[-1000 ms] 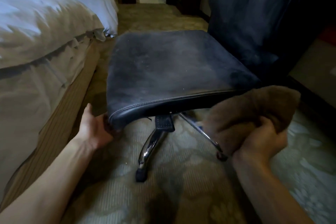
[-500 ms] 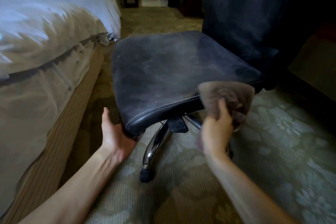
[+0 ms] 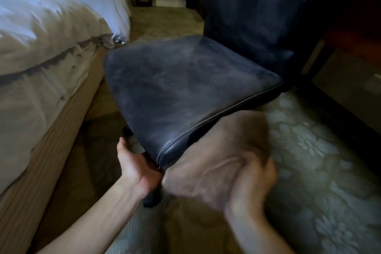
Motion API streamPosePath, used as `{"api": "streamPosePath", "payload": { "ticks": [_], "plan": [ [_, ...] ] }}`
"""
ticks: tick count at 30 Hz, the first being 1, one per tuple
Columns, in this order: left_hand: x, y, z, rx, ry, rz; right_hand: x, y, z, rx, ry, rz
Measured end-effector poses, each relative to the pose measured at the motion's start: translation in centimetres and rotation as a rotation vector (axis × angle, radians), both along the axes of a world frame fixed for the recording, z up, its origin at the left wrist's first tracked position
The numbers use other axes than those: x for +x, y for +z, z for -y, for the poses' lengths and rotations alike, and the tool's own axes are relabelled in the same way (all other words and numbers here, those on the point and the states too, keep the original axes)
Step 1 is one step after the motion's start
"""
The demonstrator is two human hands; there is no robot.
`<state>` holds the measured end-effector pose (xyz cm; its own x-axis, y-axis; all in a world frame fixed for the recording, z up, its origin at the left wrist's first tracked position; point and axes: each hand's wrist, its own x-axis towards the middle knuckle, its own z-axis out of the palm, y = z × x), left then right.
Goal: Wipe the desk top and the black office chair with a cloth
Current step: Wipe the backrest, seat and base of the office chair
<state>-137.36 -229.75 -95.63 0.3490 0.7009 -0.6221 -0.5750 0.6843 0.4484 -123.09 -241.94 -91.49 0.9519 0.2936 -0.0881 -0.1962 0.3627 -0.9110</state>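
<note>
We are working on the chair half of the task, judging by where the hands are. Beside the white-quilted bed [image 3: 51,27] on the left, our left hand [image 3: 137,164] is reaching forward with its forearm low over the floor. The thumb is lying outside and the fingers are tucking out of sight under the front corner of the black leather office chair [image 3: 185,88]. Its grip is narrow, closing round the seat's edge and seemingly steadying it.

The seat top is looking grey and dusty, with the backrest rising behind it. Just right of that corner, the brown fleecy cloth [image 3: 224,144] is pressing against the seat's front edge, below the piping. It is bunching in our right hand [image 3: 252,181], whose grip is holding it in curled fingers. Both are blurring, so we cannot tell the finger placement more finely.

We are judging the front rim to be the part being wiped. The next move is probably calling for lifting the cloth onto the seat top and backrest. The left hand should be bracing the chair so it is not rolling across the pale flower-patterned carpet [image 3: 319,161]. The desk surface is not showing clearly.
</note>
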Motion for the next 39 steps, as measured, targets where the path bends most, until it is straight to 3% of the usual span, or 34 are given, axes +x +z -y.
{"api": "streamPosePath", "payload": {
  "ticks": [3,9,13,17,20,22,25,27,32,35,39],
  "plan": [
    [-0.1,0.5,-1.6,-0.035,0.031,-0.002,6.0,0.5,-0.4,-0.029,-0.113,0.089],
    [-0.8,1.2,-3.3,0.034,0.029,0.021,10.7,-0.2,-3.4,-0.168,0.156,0.191],
    [-0.4,1.0,-2.6,0.087,0.01,0.095,8.0,-2.3,-4.3,-0.379,0.479,0.385],
    [0.6,1.0,-1.8,0.103,0.04,0.113,3.0,-2.4,-3.1,-0.424,0.439,0.658],
    [1.8,1.0,-1.0,0.124,0.029,0.136,-1.4,-2.8,-0.8,-0.349,0.442,0.742],
    [2.7,1.0,0.0,0.135,0.003,0.166,-4.2,-3.1,1.1,-0.299,0.466,0.697],
    [3.9,1.3,1.6,0.131,-0.01,0.208,-6.4,-3.3,3.8,-0.178,0.591,0.429],
    [4.6,1.3,2.5,0.134,-0.052,0.218,-5.4,-3.2,5.0,-0.161,0.573,0.366],
    [5.0,1.4,2.6,0.106,-0.167,0.132,3.4,0.1,4.6,-0.024,-0.064,0.143],
    [5.0,1.2,1.9,0.04,-0.189,0.121,7.1,0.9,3.7,-0.068,-0.13,0.142],
    [4.6,1.5,-1.3,0.027,0.085,0.134,8.2,-0.1,2.4,-0.234,0.058,0.301]
  ]
}}
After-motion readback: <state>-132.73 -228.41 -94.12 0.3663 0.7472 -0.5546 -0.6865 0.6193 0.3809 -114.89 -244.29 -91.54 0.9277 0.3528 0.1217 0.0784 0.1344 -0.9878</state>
